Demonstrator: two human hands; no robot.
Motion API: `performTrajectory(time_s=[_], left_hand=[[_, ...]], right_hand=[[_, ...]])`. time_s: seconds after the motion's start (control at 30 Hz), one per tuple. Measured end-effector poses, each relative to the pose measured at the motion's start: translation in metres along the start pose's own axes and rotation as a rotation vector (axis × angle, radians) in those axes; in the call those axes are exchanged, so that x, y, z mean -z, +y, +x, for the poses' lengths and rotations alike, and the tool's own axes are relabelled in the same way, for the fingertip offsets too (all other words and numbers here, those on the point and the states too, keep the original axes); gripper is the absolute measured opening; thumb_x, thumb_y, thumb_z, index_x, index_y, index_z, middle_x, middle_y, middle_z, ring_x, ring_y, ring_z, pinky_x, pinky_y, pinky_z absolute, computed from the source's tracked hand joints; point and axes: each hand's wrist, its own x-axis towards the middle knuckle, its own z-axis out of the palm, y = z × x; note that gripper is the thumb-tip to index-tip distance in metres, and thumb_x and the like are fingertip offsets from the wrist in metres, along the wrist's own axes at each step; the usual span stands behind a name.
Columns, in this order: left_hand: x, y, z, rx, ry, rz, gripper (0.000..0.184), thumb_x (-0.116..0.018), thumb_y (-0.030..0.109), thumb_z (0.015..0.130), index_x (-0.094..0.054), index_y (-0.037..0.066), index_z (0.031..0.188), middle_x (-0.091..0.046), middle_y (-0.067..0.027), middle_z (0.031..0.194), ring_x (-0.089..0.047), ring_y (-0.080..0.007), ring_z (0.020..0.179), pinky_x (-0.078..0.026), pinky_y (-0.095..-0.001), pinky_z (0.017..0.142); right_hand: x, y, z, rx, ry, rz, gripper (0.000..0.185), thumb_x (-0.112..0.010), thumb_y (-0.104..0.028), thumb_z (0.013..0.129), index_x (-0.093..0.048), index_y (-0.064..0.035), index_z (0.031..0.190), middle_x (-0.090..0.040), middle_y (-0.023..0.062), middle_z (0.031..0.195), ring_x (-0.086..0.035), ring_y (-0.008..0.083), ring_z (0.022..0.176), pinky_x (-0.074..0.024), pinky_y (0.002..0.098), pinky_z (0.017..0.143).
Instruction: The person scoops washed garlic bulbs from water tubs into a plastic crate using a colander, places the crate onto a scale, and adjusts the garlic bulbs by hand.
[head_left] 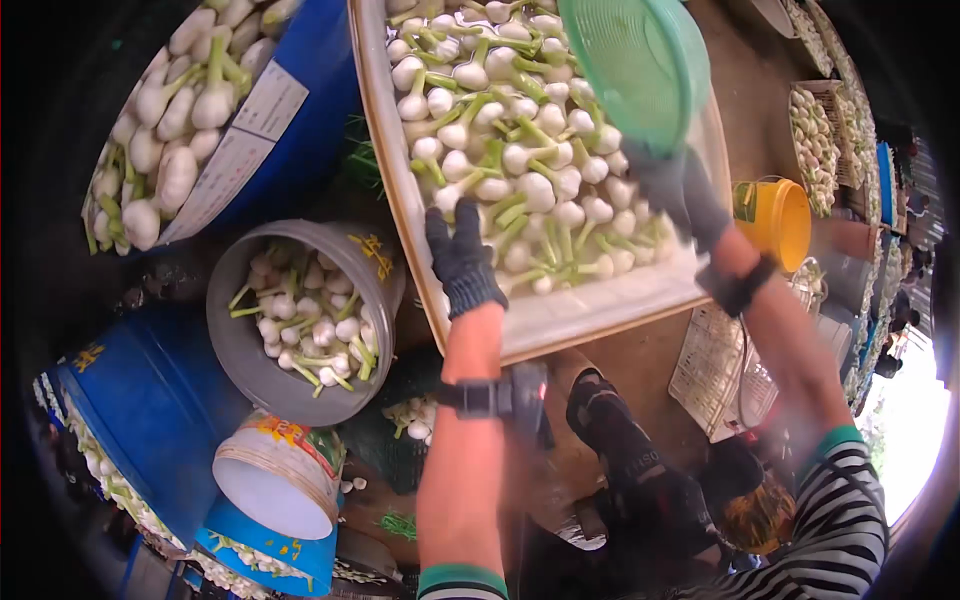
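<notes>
Fresh garlic bulbs (535, 190) with short green stems float in water in a large pale rectangular tub (580, 318). My left hand (462, 262), in a dark knit glove, rests at the tub's near left side, its fingers apart and touching the bulbs. Over the right side of the tub is a round green plastic basket (640, 75), tilted, with ridged walls. My right hand (682, 190), also gloved and somewhat blurred, grips the basket's lower edge. Part of its fingers is hidden.
A grey bucket (225, 300) of garlic stands left of the tub. Blue barrels (150, 400) and a white bucket (280, 480) are farther left. At right are a yellow bucket (785, 222), a white crate (705, 375) and a garlic-filled basket (815, 145).
</notes>
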Motion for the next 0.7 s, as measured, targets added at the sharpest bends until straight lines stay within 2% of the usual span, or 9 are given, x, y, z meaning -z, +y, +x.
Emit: performTrajectory(time_s=[0.07,0.1,0.2,0.23,0.33,0.37,0.4,0.57,0.7], left_hand=[[-0.018,0.010,0.037,0.026,0.087,-0.050,0.078,-0.069,0.040,0.076,-0.029,0.020,0.140,-0.040,-0.0041,0.135,-0.038,-0.0282,0.121,-0.038,-0.0514,0.091],[-0.040,0.035,0.025,0.099,0.173,-0.009,0.084,-0.069,0.037,0.077,-0.027,0.006,0.142,-0.036,-0.0117,0.140,-0.043,-0.0234,0.119,-0.037,-0.0346,0.097],[-0.042,0.002,0.092,-0.071,0.183,0.065,0.088,-0.070,0.040,0.075,-0.025,0.009,0.143,-0.035,-0.0109,0.142,-0.045,-0.0239,0.118,-0.038,-0.0376,0.096],[-0.046,-0.001,0.105,-0.027,0.188,-0.033,0.083,-0.070,0.039,0.075,-0.029,0.011,0.142,-0.040,-0.0101,0.137,-0.046,-0.0229,0.116,-0.039,-0.0384,0.096],[-0.042,-0.005,0.140,0.234,0.127,-0.292,0.068,-0.070,0.040,0.075,-0.042,0.014,0.132,-0.051,-0.0079,0.121,-0.051,-0.0212,0.105,-0.045,-0.0383,0.085],[-0.045,-0.008,0.150,0.282,0.119,-0.242,0.066,-0.065,0.055,0.075,-0.050,0.016,0.125,-0.054,-0.0060,0.117,-0.053,-0.0222,0.105,-0.046,-0.0362,0.082],[-0.067,0.010,0.131,0.029,0.042,-0.270,0.037,-0.033,0.009,0.096,-0.044,0.008,0.131,-0.055,-0.0084,0.122,-0.055,-0.0218,0.106,-0.043,-0.0320,0.093],[-0.083,0.011,0.134,-0.054,-0.052,-0.146,0.040,-0.041,0.019,0.090,-0.045,0.008,0.129,-0.054,-0.0086,0.122,-0.054,-0.0224,0.107,-0.043,-0.0325,0.092],[-0.084,0.022,0.121,-0.104,-0.142,-0.020,0.045,-0.047,0.026,0.086,-0.046,0.007,0.127,-0.053,-0.0089,0.123,-0.053,-0.0228,0.108,-0.043,-0.0329,0.091]], right_hand=[[0.009,0.008,0.102,0.614,0.227,-0.663,0.030,-0.053,-0.028,0.084,-0.063,0.0007,0.082,-0.062,0.0153,0.062,-0.060,0.0227,0.056,-0.0471,0.0349,0.054],[0.006,-0.015,0.124,0.308,-0.046,-0.702,0.023,-0.056,-0.021,0.081,-0.064,-0.0008,0.074,-0.063,0.0141,0.064,-0.060,0.0250,0.056,-0.0475,0.0346,0.053],[-0.020,0.003,0.165,-0.042,-0.226,-0.685,0.016,-0.060,-0.016,0.076,-0.065,-0.0019,0.071,-0.064,0.0120,0.065,-0.061,0.0234,0.058,-0.0477,0.0322,0.053],[-0.021,0.013,0.176,0.142,-0.361,-0.818,0.014,-0.061,-0.014,0.074,-0.066,-0.0011,0.072,-0.064,0.0112,0.064,-0.060,0.0215,0.055,-0.0470,0.0319,0.051],[-0.038,0.047,0.190,0.204,-0.637,-0.626,0.015,-0.060,-0.014,0.073,-0.062,0.0000,0.069,-0.057,0.0061,0.057,-0.052,0.0138,0.045,-0.0400,0.0289,0.040],[-0.042,0.058,0.190,0.120,-0.694,-0.541,0.018,-0.059,-0.017,0.076,-0.060,-0.0010,0.069,-0.055,0.0043,0.057,-0.048,0.0116,0.044,-0.0369,0.0267,0.038],[-0.047,0.063,0.181,0.029,-0.755,-0.453,0.020,-0.059,-0.020,0.078,-0.059,-0.0021,0.070,-0.053,0.0024,0.057,-0.044,0.0094,0.042,-0.0339,0.0244,0.036],[-0.057,0.071,0.155,-0.314,-0.832,-0.036,0.013,-0.055,-0.015,0.078,-0.057,-0.0036,0.073,-0.052,0.0003,0.059,-0.042,0.0034,0.043,-0.0310,0.0195,0.034],[-0.043,0.088,0.123,0.004,-0.920,0.131,0.014,-0.054,-0.014,0.081,-0.056,-0.0037,0.071,-0.051,-0.0008,0.059,-0.042,0.0034,0.043,-0.0298,0.0191,0.034]])
